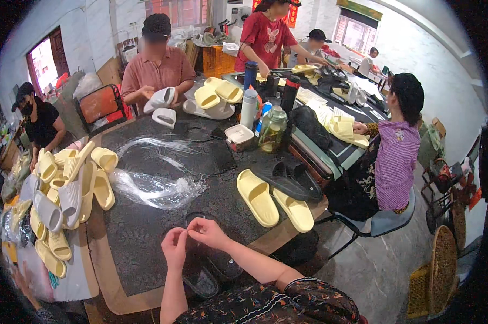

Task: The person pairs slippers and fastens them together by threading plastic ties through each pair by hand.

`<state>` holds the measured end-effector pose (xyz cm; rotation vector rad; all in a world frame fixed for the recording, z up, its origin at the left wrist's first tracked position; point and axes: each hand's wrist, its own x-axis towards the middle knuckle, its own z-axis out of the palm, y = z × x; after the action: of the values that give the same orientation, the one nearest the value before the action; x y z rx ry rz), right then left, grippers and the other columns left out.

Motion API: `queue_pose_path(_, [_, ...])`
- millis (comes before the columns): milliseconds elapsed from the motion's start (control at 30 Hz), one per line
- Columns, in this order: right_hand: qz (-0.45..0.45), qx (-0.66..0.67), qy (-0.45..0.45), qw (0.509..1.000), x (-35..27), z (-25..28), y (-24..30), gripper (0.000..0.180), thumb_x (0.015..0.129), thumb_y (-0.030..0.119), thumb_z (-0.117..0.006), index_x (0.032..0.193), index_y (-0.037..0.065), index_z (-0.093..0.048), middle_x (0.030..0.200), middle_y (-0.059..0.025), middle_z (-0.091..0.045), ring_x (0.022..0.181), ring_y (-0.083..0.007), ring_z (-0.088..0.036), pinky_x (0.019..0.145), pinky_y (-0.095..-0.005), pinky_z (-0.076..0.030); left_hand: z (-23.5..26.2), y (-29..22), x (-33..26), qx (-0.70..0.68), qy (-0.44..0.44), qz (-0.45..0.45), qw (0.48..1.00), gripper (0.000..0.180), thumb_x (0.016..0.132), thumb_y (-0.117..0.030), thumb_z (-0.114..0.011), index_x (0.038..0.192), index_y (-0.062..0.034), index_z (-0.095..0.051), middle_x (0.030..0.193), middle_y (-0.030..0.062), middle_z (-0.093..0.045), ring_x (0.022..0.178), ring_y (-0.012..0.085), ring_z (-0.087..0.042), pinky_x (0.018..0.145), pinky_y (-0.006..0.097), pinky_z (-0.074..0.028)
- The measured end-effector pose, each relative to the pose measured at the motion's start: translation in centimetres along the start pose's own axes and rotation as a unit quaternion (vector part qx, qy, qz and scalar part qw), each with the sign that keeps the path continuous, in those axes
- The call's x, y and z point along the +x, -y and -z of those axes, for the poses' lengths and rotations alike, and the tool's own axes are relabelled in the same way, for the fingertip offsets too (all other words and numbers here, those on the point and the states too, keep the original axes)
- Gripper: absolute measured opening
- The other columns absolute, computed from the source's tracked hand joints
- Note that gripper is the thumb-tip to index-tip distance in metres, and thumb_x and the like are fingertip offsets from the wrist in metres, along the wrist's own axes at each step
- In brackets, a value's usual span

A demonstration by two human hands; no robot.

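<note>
Over the near edge of the dark table, my left hand and my right hand meet fingertip to fingertip. Both are closed in a pinch; whatever they hold, if anything, is too small to make out. Just below them sit dark slippers, partly hidden by my right arm. Beyond my hands lies a bundle of clear thin plastic strands, with a second loose bundle farther back. To the right rest a yellow slipper, another yellow slipper and black slippers.
A heap of yellow and grey slippers covers the table's left side. Bottles, a jar and a lidded tub stand at the back. Several people work around the tables; one sits at right on a chair.
</note>
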<state>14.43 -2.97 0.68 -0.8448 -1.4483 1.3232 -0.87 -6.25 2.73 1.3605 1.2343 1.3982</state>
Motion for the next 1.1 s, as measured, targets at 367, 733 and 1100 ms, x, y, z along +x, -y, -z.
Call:
queue_pose_path(367, [-0.046,-0.029,0.016,0.998,-0.1,0.2,0.3,0.009,0.085,0.010,-0.065,0.089,0.004,-0.059,0.080,0.0044,-0.057,0.071,-0.0017,-0.050,0.062,-0.0187,-0.042,-0.1,0.0,-0.1,0.037,-0.001,-0.004,0.999,0.006,0.089,-0.006,-0.057,0.088,-0.0007,-0.058,0.080,-0.0045,-0.054,0.070,0.0037,-0.046,0.063,0.020,-0.038])
queue_pose_path(733, [-0.040,0.013,0.015,0.999,0.3,0.1,-0.3,0.009,0.087,0.009,-0.063,0.091,0.003,-0.058,0.082,0.0034,-0.057,0.073,-0.0028,-0.051,0.064,-0.0191,-0.043,-0.1,0.4,-0.1,-0.007,-0.057,-0.023,0.998,0.007,0.090,-0.007,-0.057,0.090,-0.0001,-0.057,0.081,-0.0017,-0.055,0.076,0.0043,-0.048,0.068,0.020,-0.040])
queue_pose_path(1100, [-0.043,-0.030,-0.003,0.999,0.0,-0.1,0.3,0.008,0.086,0.009,-0.064,0.090,0.004,-0.060,0.080,0.0060,-0.055,0.070,-0.0007,-0.049,0.061,-0.0168,-0.040,0.0,1.0,0.2,-0.069,-0.061,-0.016,0.996,0.004,0.087,-0.004,-0.059,0.091,-0.0014,-0.059,0.081,-0.0014,-0.056,0.074,0.0061,-0.051,0.068,0.021,-0.043])
